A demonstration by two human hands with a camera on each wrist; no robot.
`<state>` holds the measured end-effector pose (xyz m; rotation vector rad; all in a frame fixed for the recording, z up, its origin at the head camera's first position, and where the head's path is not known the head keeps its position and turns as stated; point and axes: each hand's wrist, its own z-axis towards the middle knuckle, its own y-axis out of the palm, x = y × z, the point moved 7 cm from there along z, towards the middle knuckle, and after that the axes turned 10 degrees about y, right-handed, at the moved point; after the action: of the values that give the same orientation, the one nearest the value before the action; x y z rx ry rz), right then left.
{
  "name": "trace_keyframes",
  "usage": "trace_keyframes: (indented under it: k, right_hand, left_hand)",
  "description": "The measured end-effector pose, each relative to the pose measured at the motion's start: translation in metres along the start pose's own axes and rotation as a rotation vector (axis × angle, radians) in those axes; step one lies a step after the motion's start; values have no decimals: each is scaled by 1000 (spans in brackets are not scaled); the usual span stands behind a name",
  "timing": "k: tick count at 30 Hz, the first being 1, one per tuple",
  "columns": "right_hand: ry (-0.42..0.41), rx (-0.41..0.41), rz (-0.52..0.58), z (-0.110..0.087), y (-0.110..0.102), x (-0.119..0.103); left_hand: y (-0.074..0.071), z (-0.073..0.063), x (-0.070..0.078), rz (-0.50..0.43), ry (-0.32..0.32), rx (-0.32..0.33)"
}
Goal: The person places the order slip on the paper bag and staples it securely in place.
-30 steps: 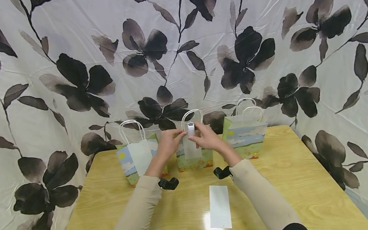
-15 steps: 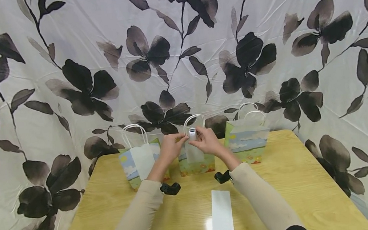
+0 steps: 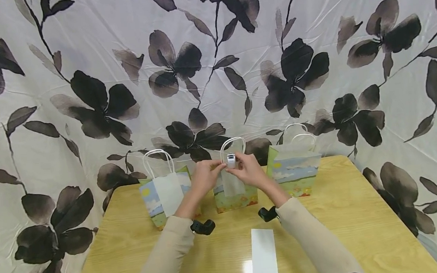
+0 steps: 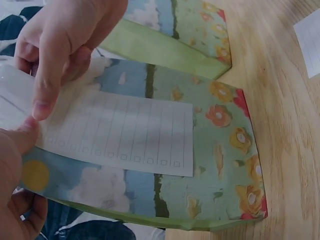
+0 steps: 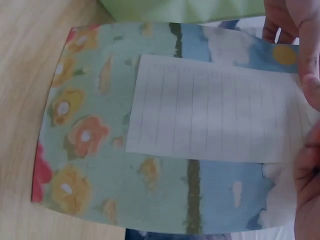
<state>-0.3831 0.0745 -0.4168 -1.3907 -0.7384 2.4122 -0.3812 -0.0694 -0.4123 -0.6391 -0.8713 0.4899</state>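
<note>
A paper gift bag point(image 3: 237, 205) with a sky and flower print stands at the middle of the table. Against its front lies a lined white checklist point(image 4: 125, 132) with small boxes along one edge. My left hand point(image 3: 205, 175) pinches the top of the checklist at the bag's rim with thumb and finger. Beside it, my right hand point(image 3: 251, 171) holds a small white stapler-like device point(image 3: 231, 159) with a silver end, over the top of the checklist. Fingers hide where device, paper and rim meet.
Similar bags stand to the left point(image 3: 151, 198) and right point(image 3: 297, 173); the left one carries a white sheet point(image 3: 170, 193). Another white sheet point(image 3: 263, 256) lies near the table's front. Behind the wooden table point(image 3: 347, 229) hangs a floral curtain point(image 3: 239, 104).
Both hands keep their hold at the middle bag's top. The head view has shifted slightly, so the scene sits lower. The middle bag and hands have drifted slightly right.
</note>
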Motion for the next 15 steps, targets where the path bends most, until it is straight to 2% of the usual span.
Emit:
trace_keyframes:
  k: [4,7,11,15]
  right_hand:
    - [30,3,-7,0,-3,-5]
    - [20,70,27,-5,-15,-15]
    - [17,191,142,-20,-47,-34]
    - [115,247,235,-47,-84,-56]
  left_hand:
    - [-3,2,0,-4,15,17]
    - [-3,2,-2,-8,14,3]
    - [-3,3,-3,-8,10,9]
    - [-3,4,-4,-19,13,18]
